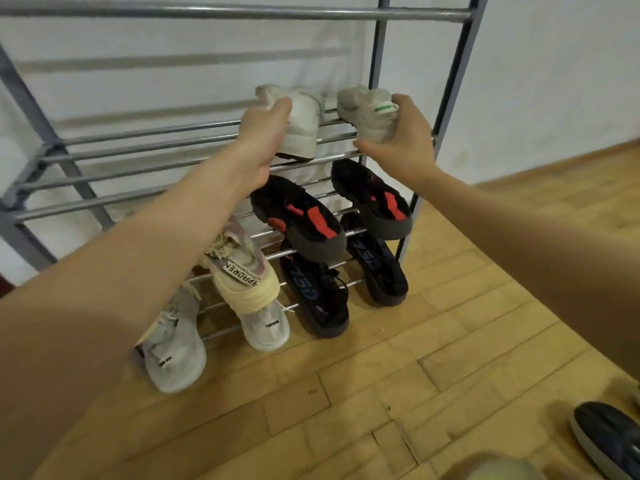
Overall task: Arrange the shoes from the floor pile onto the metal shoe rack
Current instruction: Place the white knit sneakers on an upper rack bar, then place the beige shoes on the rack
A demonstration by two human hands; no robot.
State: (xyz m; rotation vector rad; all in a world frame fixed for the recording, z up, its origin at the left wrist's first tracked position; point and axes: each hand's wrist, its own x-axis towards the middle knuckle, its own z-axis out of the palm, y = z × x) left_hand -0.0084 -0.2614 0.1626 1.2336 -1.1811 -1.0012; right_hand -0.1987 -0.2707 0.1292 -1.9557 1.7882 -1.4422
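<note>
Head view: we are gripping a white sneaker [303, 123] in our left hand [263, 136], fingers curled over its heel, on the metal shoe rack [194, 133]. Our right hand [403, 140] is clasping a second white sneaker [369, 112] beside it, at the rack's right post. Below them on the rack, black-and-red shoes [301, 220] are sitting above black shoes [315, 292].

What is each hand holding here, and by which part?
The left hand grips a white sneaker around its heel end; the right hand grips its mate, the green-tabbed sneaker, also at the heel, both on the metal shoe rack.
</note>
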